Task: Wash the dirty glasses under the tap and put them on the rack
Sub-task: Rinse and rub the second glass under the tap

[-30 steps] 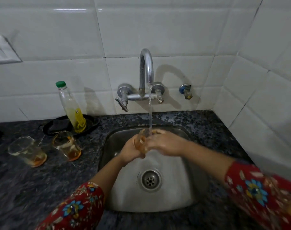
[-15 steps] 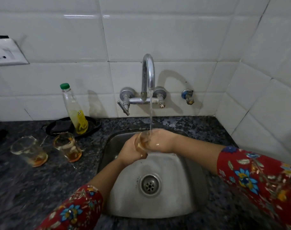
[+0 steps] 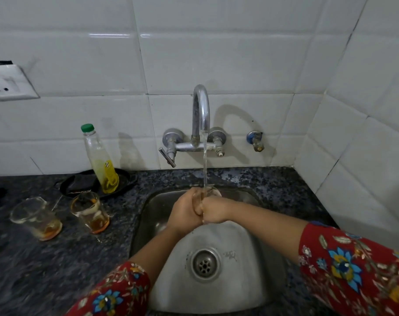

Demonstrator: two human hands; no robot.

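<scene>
- Glass (image 3: 202, 198) being washed is held over the far part of the sink (image 3: 228, 281), directly under the stream from the tap (image 3: 200, 110).
- On its left, the left hand (image 3: 183, 213) has its fingers wrapped round it. From the right, the right hand (image 3: 215, 212) is curled tight against it, apparently rubbing. Whether those fingers reach inside cannot be told.
- A brownish tint shows in it, so I judge the rinse unfinished.
- Left of the sink, on the counter (image 3: 34, 270), two more wait: the far-left dirty glass (image 3: 35, 218) and the dirty glass nearer the sink (image 3: 90, 213). Both have amber dregs at the bottom, and neither is touched.
- Just behind them stands a green-capped bottle (image 3: 100, 160).
- No rack or clean glass is in view, so probably every placement remains, plus two full washes.
</scene>
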